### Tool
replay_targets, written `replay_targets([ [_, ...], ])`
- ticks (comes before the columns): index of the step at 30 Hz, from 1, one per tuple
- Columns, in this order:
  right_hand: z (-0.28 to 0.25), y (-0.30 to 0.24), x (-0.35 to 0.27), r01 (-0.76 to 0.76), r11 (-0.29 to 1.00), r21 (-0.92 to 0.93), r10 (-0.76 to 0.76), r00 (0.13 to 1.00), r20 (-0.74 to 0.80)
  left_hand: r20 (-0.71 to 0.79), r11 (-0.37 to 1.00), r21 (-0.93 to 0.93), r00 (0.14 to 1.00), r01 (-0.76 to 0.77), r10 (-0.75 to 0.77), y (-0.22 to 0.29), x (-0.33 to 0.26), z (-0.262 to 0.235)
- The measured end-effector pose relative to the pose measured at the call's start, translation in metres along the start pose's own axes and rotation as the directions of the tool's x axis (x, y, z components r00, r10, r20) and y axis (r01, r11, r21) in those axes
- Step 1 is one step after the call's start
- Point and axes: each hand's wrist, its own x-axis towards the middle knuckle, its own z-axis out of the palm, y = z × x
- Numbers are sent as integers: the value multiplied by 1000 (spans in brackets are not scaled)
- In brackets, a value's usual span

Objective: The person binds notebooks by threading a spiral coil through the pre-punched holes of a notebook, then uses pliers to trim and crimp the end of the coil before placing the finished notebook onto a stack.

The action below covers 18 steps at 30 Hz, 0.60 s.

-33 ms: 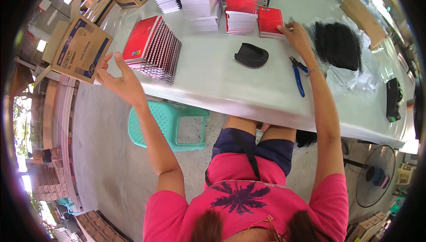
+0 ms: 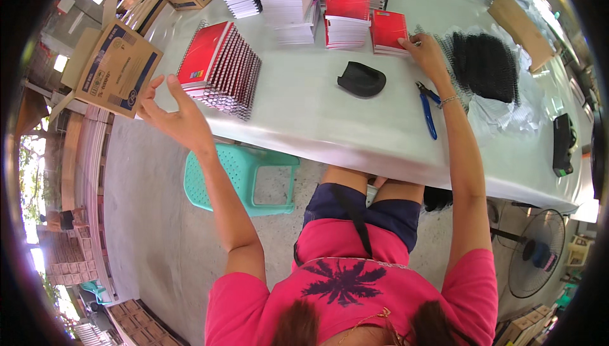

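Several red spiral notebooks (image 2: 219, 63) are stacked just right of the left hand (image 2: 176, 117), whose fingers and thumb are spread, with a cardboard box (image 2: 117, 70) to its left. The right hand (image 2: 426, 54) bends its fingers at the edge of a red-covered pile (image 2: 388, 30); whether they pinch it, I cannot tell. Blue-handled pliers (image 2: 428, 117) lie nearer the body than this hand, black coils (image 2: 485, 66) to its right.

A mint-green plastic stool (image 2: 242, 163) stands on the grey floor (image 2: 149, 219). Off to the right there's a round wire-caged fan (image 2: 540, 254), and at lower left, what look like brown cartons (image 2: 138, 322).
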Motion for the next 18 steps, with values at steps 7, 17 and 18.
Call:
replay_targets([
  [7, -9, 14, 6, -51, 988, 147, 51, 999, 7, 151, 998, -50, 987, -45, 52, 29, 5, 2],
  [17, -107, -79, -96, 123, 956, 268, -75, 980, -182, 347, 868, -412, 833, -278, 432, 131, -45, 19],
  [18, -112, -88, -108, 173, 952, 252, -130, 976, -178, 401, 854, -411, 778, -320, 484, 147, -50, 19],
])
